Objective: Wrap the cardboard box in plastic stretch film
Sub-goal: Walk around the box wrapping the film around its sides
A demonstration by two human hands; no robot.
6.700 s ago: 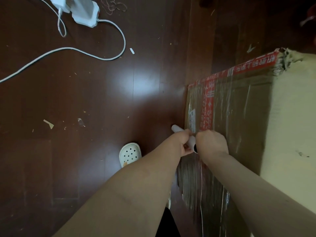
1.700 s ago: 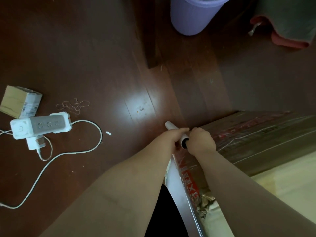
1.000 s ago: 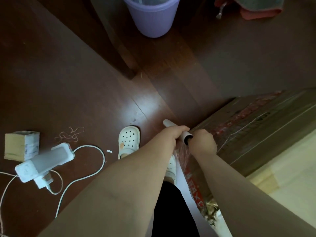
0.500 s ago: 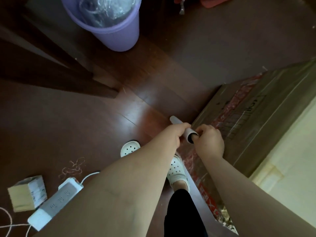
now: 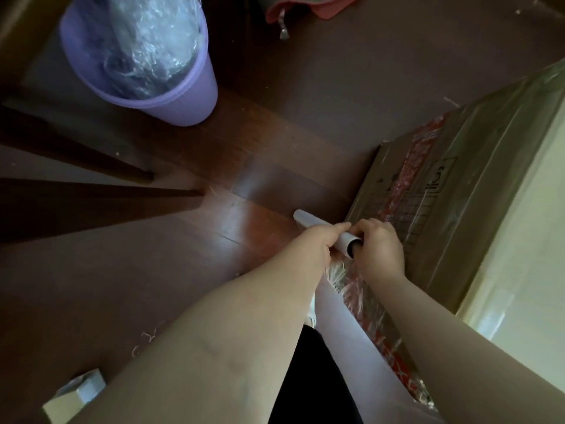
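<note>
A large cardboard box (image 5: pixel 477 191) with red printed tape stands on the floor at the right, its side covered in shiny film. The stretch film roll (image 5: pixel 308 221), a pale tube, lies across the box's near corner. My left hand (image 5: pixel 315 247) grips the roll's middle. My right hand (image 5: pixel 380 249) holds its open near end with curled fingers. A sheet of film (image 5: pixel 345 325) runs from the roll down toward me along the box's edge.
A purple bin (image 5: pixel 146 65) full of crumpled plastic stands on the dark wooden floor at the upper left. Dark furniture legs (image 5: pixel 91 166) cross the left side. A red and grey cloth (image 5: pixel 305 7) lies at the top. A small cardboard box (image 5: pixel 76 399) sits at the bottom left.
I have walked round the box corner with the roll in both hands. The bin has come closer into view, and the power strip and slipper have dropped out of sight.
</note>
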